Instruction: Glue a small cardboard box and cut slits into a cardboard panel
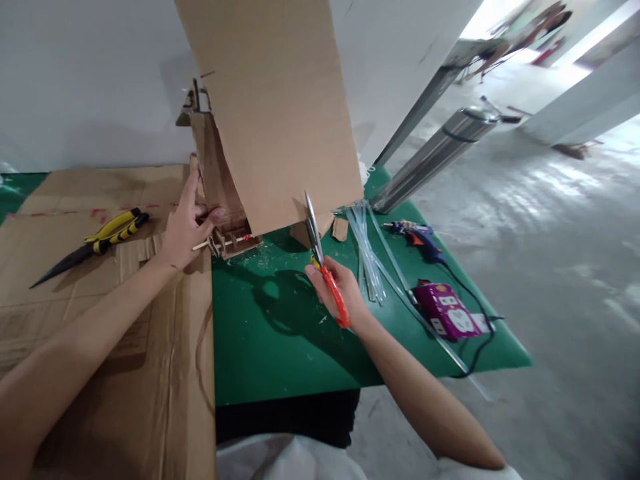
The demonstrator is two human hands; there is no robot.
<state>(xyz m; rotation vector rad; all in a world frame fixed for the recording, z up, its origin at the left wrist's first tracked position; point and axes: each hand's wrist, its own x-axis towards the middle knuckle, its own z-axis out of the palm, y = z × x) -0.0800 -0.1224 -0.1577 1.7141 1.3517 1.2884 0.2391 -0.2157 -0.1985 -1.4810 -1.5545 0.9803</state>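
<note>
My left hand [185, 230] grips the side of a narrow cardboard structure [217, 167], its index finger pointing up along the wall and its thumb near the base. A thin wooden stick [220, 243] runs through small cardboard pieces at the structure's foot, close to my thumb. In my right hand [345, 287] are scissors [313, 230] with red-orange and yellow handles, blades pointing up. The blades overlap the lower edge of a large cardboard sheet [285, 113] that stands tilted beside the structure; whether they touch it I cannot tell.
Yellow-and-black long-nose pliers [105, 237] rest on flattened cardboard [170, 373] at left. Clear glue sticks [367, 253], a blue glue gun [417, 240] with its cord and a purple packet [447, 310] lie right on the green table [260, 373]. A shiny metal cylinder [435, 157] stands behind.
</note>
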